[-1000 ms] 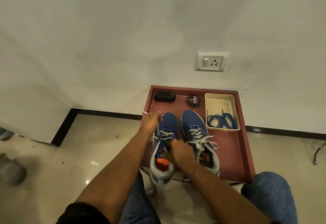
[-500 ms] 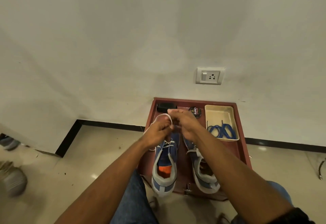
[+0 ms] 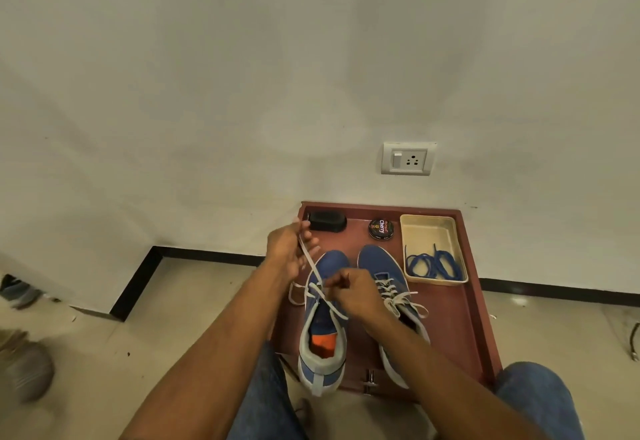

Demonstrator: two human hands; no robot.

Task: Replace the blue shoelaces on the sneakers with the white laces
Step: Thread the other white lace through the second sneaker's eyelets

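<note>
My left hand [image 3: 289,249] pinches a white lace [image 3: 313,268] pulled taut from the left blue sneaker [image 3: 323,322] | my right hand [image 3: 356,292] grips the same lace at the eyelets | right sneaker [image 3: 388,277] already laced white (bow tied) | blue laces [image 3: 433,265] lie in the cream tray [image 3: 427,228] | all on a red-brown board [image 3: 460,322].
</note>
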